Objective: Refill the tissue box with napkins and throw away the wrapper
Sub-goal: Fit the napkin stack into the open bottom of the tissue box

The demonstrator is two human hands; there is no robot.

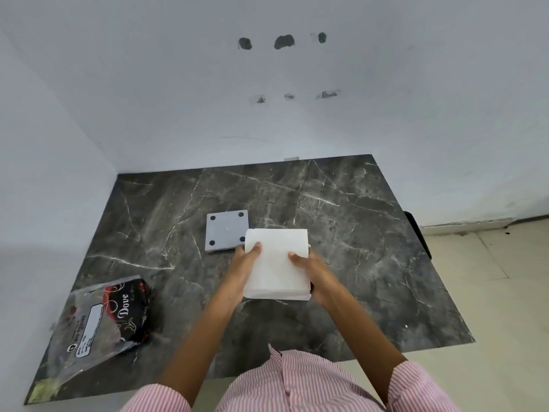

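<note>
— While the white stack of folded paper napkins (276, 263) hangs over the middle of the dark marble surface (341, 209), what has hold of it?

— Both hands. The left hand (245, 264) clasps its left side, the right hand (309, 270) its right, thumbs on top.

— How will it handle?

— Light, soft, loose-leaved, I'd judge; squeeze the opposite edges so no sheet slides or fans out.

— And the rest?

— A grey square plate with four black pads (227, 230), maybe the box's base, lies just beyond. The clear-and-black plastic wrapper (104, 319) lies near the surface's front-left corner. I can't make out the box body.
</note>
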